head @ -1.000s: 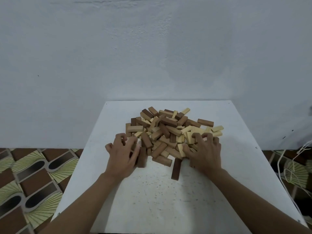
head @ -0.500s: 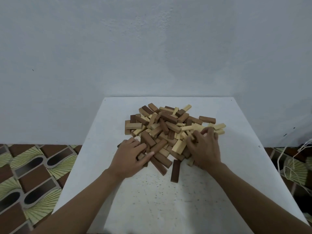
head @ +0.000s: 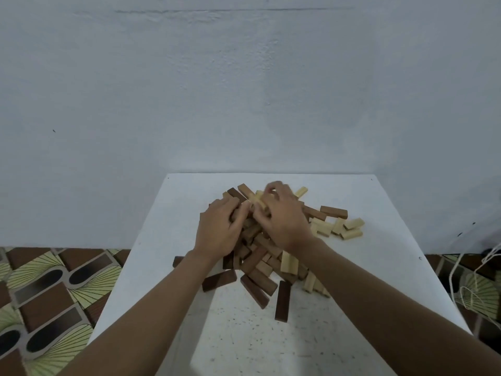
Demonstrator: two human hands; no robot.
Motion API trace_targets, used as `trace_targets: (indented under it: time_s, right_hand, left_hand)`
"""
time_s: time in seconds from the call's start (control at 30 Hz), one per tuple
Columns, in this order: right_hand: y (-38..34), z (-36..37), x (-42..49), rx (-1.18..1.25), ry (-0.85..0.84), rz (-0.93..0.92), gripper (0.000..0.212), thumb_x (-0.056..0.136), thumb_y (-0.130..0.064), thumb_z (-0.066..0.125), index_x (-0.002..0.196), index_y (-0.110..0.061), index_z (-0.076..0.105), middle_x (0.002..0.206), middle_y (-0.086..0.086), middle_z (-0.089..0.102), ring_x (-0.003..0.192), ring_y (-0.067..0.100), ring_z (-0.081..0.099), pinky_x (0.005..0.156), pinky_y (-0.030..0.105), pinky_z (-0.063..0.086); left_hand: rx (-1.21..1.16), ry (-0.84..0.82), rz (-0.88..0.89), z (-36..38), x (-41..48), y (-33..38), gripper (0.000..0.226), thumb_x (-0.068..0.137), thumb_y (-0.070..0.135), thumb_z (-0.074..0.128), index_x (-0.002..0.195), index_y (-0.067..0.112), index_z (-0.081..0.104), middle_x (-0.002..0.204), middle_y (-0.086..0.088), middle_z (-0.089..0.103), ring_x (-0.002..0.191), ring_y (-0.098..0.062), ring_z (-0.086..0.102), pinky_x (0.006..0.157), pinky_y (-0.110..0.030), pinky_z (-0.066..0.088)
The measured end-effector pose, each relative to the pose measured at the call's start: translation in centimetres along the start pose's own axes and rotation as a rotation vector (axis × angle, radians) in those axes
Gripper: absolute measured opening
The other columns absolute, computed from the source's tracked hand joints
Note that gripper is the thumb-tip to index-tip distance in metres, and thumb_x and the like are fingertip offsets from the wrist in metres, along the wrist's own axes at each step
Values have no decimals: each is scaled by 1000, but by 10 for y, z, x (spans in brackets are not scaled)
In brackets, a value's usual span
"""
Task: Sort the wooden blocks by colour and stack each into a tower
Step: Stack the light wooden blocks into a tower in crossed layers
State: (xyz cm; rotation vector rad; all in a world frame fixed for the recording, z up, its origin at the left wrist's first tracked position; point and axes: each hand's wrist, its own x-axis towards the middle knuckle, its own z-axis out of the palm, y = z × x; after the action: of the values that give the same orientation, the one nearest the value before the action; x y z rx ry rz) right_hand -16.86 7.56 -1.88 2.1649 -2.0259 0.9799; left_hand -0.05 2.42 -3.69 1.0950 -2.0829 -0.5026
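Our right hand (head: pixel 284 221) pinches a pale block (head: pixel 257 200) atop the mixed block pile (head: pixel 257 267) on the bench (head: pixel 271 348). Our left hand (head: pixel 219 232) digs curled fingers in alongside; whether it grips anything we cannot tell.

Dark brown, tan and cream blocks (head: pixel 260 256), white speckled table (head: pixel 244 335), green-brown patterned floor (head: pixel 54 289)

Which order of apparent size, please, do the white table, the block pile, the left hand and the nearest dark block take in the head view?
1. white table
2. block pile
3. left hand
4. nearest dark block, smallest even though nearness enlarges it
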Motion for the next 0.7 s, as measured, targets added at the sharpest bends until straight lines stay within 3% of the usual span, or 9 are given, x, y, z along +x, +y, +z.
trace_targets:
  time_s: [0.1,0.17,0.27,0.37,0.43,0.5,0.57,0.63,0.7]
  right_hand:
    - [1,19,1,3,-93,-68,28,99,-35,51,109,-14,66,117,2,48,106,19,44,93,41,45]
    - [8,22,-7,87,-119,-31,28,95,-41,57,111,-20,67,126,-2,45,118,20,44,98,46,43]
    - [12,3,-19,194,-62,2,40,88,-53,63,120,-28,65,144,-9,43,137,12,36,111,44,31]
    - [20,-27,-40,243,6,100,45,87,-57,59,125,-32,59,142,-13,45,137,6,35,112,42,31]
    - [32,-39,-64,133,28,178,44,86,-63,55,119,-34,57,130,-14,50,127,11,42,105,48,39]
    - [39,-41,-92,-22,-93,307,63,79,-80,46,128,-40,48,138,-9,44,134,19,36,109,52,36]
    - [42,-35,-118,-132,-288,404,93,69,-97,35,146,-45,27,158,1,23,149,29,15,119,54,21]
    - [40,-25,-137,-222,-387,411,108,64,-103,24,153,-45,9,166,7,4,153,31,-3,123,52,5]
    - [35,-19,-144,-279,-341,386,102,70,-101,20,153,-42,18,163,13,15,151,34,7,123,52,10]
  left_hand:
    - [53,-50,-23,11,4,-13,41,107,46,29,85,23,54,80,11,53,80,-16,49,74,-42,46]
    - [48,-92,-9,12,0,-21,40,107,48,26,91,25,55,85,8,54,85,-14,49,79,-39,44]
    - [51,-180,16,7,-11,-26,31,106,55,28,101,35,51,102,12,54,102,-10,49,95,-33,35]
    - [55,-171,-10,-6,-23,-25,24,103,56,40,113,36,50,114,18,49,114,-7,45,104,-33,26]
    - [121,-160,-50,-20,-34,-24,38,98,63,41,124,36,51,124,16,48,123,-8,44,107,-37,25]
    - [258,-196,-83,-34,-51,-27,54,91,77,34,132,44,46,138,12,43,137,-11,37,111,-45,25]
    - [338,-277,-133,-41,-75,-28,71,83,89,31,144,55,31,156,7,29,149,-14,22,116,-52,22]
    - [359,-377,-179,-39,-97,-28,92,73,99,32,153,61,7,169,1,9,157,-18,4,123,-55,10]
    - [411,-410,-147,-31,-111,-28,103,67,104,33,152,62,-7,171,-1,2,158,-19,-4,125,-55,1]
